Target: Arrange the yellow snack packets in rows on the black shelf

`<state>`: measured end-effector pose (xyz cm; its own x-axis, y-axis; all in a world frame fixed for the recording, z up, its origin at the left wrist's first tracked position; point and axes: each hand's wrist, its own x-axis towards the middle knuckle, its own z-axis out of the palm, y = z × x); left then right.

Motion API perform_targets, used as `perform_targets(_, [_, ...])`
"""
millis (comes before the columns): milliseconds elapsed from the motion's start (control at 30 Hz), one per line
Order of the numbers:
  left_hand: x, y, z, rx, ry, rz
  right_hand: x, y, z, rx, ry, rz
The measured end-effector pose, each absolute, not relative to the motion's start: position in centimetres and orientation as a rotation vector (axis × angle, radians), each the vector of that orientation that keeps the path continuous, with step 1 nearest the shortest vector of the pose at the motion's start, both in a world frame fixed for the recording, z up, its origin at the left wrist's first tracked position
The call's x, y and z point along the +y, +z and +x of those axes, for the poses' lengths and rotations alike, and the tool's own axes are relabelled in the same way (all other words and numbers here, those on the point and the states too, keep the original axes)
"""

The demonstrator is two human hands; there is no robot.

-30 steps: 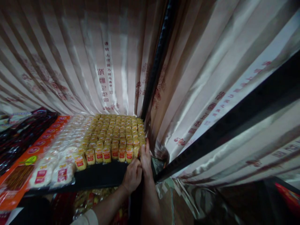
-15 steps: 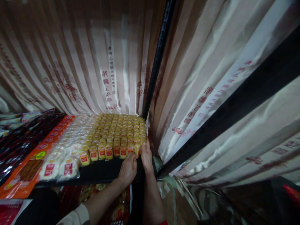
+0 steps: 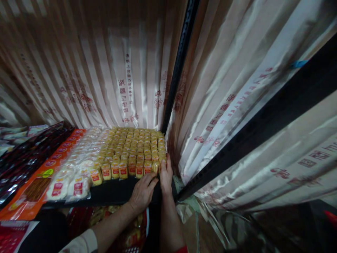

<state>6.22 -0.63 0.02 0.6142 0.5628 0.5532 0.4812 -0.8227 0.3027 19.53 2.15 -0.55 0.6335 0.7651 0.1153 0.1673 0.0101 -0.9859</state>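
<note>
Small yellow cakes in clear wrappers with red labels (image 3: pixel 123 170) stand in tight rows on a black shelf (image 3: pixel 113 191). At the front right end of these rows, my left hand (image 3: pixel 143 191) has its fingers bent and close together, against the lower front of the end packets. What those fingers hold, if anything, is hidden. My right hand (image 3: pixel 166 175) lies along the right side of the block, fingers stretched upward and touching the outermost packets. The end packet (image 3: pixel 155 166) between both hands stands upright and is partly covered.
Left of the cakes are white round packaged cakes (image 3: pixel 78 188), an orange snack bag (image 3: pixel 56 154) and dark shiny packs (image 3: pixel 28 154). Black metal posts (image 3: pixel 179 70) rise at the corner, with printed pale curtains (image 3: pixel 144 70) behind. A red package of snacks (image 3: pixel 131 239) lies below the shelf.
The view has shifted slightly. My left hand's fingers have reached a little further right along the packets' base. My right hand stays at the block's right side.
</note>
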Motion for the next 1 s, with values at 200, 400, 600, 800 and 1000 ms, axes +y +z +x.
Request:
perform_targets(200, [-0.5,-0.7,5.4,0.789,0.981,2.922,1.6,-0.1,19.5,-0.784,0.494,-1.527])
perform_targets(400, [-0.5,-1.2,5.4,0.81,0.817,3.004,1.3,-0.1,19.3,-0.793,0.453,-1.525])
perform_targets(600, [0.7,-1.5,5.6,0.923,0.88,2.961,1.1,-0.1,19.1,-0.8,0.41,-1.545])
perform_targets(800, [0.9,-1.0,6.4,1.103,1.054,2.855,1.1,-0.1,19.2,-0.804,0.359,-1.567])
perform_targets(1000, [0.8,-0.1,7.2,1.145,1.012,2.813,1.1,0.0,19.1,-0.814,0.356,-1.591])
